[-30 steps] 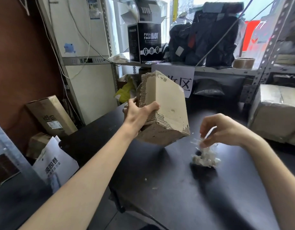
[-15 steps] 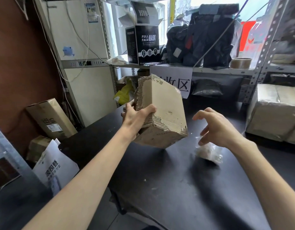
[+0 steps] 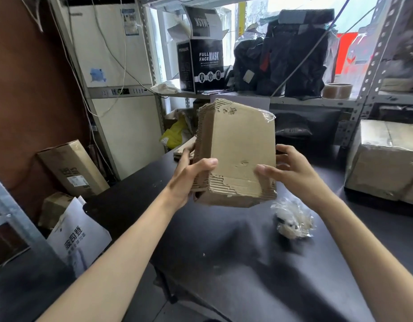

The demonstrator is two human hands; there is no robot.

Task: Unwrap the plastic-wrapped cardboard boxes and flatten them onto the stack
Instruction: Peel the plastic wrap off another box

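While raised above the table (image 3: 224, 263), the cardboard box (image 3: 238, 154) sits gripped between left hand (image 3: 189, 177) and right hand (image 3: 291, 173).

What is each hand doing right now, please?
Left hand: closed on the worn brown cardboard box, gripping its left side.
Right hand: closed on the same box's right side.

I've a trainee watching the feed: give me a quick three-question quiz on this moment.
1. True or false: both hands grip the box.
2. Where does the plastic wad lie: A on the table, B on the shelf, C in the right hand?
3. Which hand has its thumb on the box's front face near the torn lower left corner?

Key: 1 true. 2 A. 3 the left hand.
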